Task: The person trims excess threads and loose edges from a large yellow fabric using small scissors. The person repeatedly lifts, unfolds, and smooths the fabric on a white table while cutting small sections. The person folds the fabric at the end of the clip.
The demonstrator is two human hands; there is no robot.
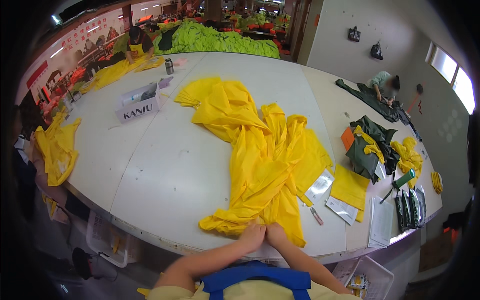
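A long yellow garment (260, 165) of thin, slightly shiny cloth lies rumpled over the white table, its near edge at the table's front. My left hand (253, 236) is closed on that edge, fingers curled into the cloth. Right beside it, almost touching, my right hand (275, 234) also grips the cloth. Just which part of the garment they hold cannot be made out. Its far end spreads in a stack of folds toward the table's middle. To the right of my hands lie small scissors or snips (316, 216) with a reddish handle.
Folded yellow cloth (350, 186), printed sheets (341, 209) and dark packets (410, 207) lie at right, near dark green garments (370, 145). A white box (137, 107) and a dark jar (169, 66) stand far left. Co-workers handle cloth around the table. White baskets (102, 240) sit below.
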